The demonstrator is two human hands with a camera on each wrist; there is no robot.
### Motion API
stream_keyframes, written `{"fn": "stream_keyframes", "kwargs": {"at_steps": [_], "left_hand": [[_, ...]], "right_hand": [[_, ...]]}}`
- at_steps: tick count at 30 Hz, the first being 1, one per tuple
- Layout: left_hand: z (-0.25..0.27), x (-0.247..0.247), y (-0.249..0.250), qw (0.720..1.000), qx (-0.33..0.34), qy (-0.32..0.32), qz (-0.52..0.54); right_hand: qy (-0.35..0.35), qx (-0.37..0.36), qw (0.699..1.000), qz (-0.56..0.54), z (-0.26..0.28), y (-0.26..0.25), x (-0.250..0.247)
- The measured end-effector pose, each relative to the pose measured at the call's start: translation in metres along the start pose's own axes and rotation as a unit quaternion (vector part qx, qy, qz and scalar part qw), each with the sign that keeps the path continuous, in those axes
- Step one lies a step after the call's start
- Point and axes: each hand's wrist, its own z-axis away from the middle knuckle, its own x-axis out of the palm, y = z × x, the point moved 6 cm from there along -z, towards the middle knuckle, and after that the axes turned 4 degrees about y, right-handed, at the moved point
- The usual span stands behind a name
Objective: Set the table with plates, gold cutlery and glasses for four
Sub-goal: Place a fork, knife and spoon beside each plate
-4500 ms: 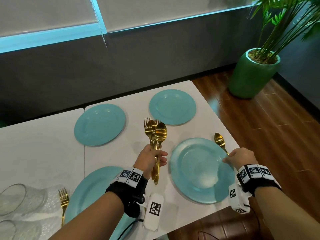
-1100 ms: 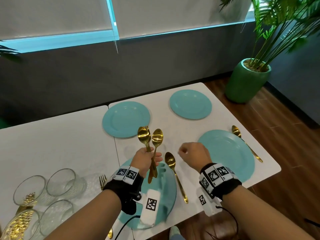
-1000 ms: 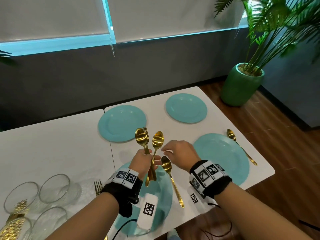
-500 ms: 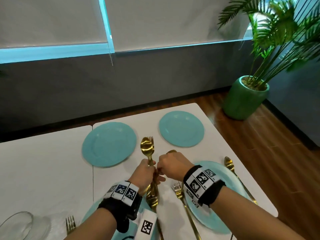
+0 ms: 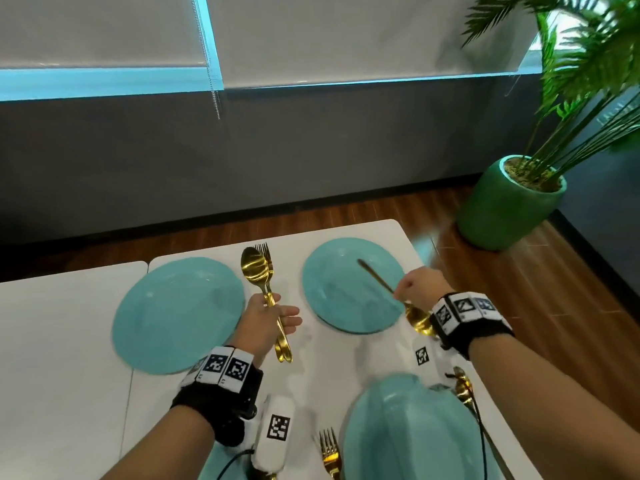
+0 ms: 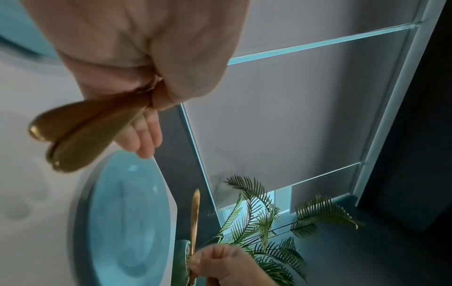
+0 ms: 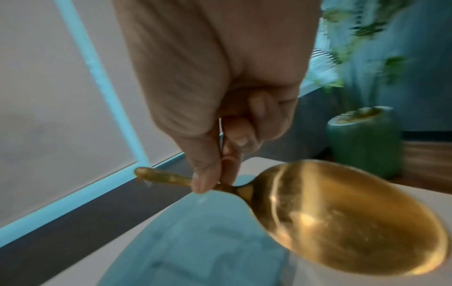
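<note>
My left hand [image 5: 273,313] grips a gold spoon and fork bundle [image 5: 258,268] upright between the two far teal plates; its handles [image 6: 73,135] stick out below the fist. My right hand [image 5: 403,292] pinches a single gold spoon [image 5: 419,322] by the neck, bowl [image 7: 342,216] toward my wrist. The spoon's handle points up-left over the far right plate [image 5: 339,299]. The far left plate [image 5: 173,317] lies bare. The near right plate [image 5: 408,427] has a gold fork [image 5: 329,452] on its left and a gold spoon [image 5: 462,386] on its right.
The white table [image 5: 69,341] ends just right of the plates, with wooden floor [image 5: 554,323] beyond. A green plant pot [image 5: 509,206] stands on the floor at the far right. A grey wall and blinds run behind the table.
My right hand has drawn one spoon out of the left hand's bundle and carried it right, over the far right plate. The view has shifted forward; the glasses have left the view.
</note>
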Motion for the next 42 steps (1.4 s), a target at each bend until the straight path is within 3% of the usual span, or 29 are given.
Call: {"fn": "stream_keyframes", "kwargs": {"at_steps": [4, 6, 14, 19, 30, 36, 42], "left_hand": [[-0.015, 0.010, 0.002, 1.000, -0.001, -0.007, 0.015], [-0.021, 0.014, 0.001, 1.000, -0.001, -0.012, 0.014], [-0.036, 0.020, -0.001, 0.999, 0.027, -0.023, -0.022], [-0.037, 0.025, 0.000, 0.999, 0.021, -0.033, -0.006], [-0.045, 0.022, 0.000, 0.999, 0.023, -0.019, -0.027], [-0.044, 0.026, 0.004, 0.999, 0.029, -0.026, -0.031], [-0.045, 0.022, 0.001, 0.999, 0.029, -0.019, -0.035]], "right_hand": [[-0.016, 0.174, 0.985, 0.006, -0.039, 0.054, 0.009], [-0.019, 0.224, 0.974, -0.024, -0.055, 0.070, 0.020], [-0.014, 0.290, 0.953, -0.083, -0.092, 0.081, 0.036], [0.013, 0.306, 0.939, -0.156, -0.108, 0.079, 0.041], [0.059, 0.274, 0.953, -0.115, -0.108, 0.068, 0.019], [0.031, 0.213, 0.973, -0.084, -0.104, 0.042, 0.021], [0.045, 0.225, 0.970, -0.077, -0.104, 0.035, 0.019]]}}
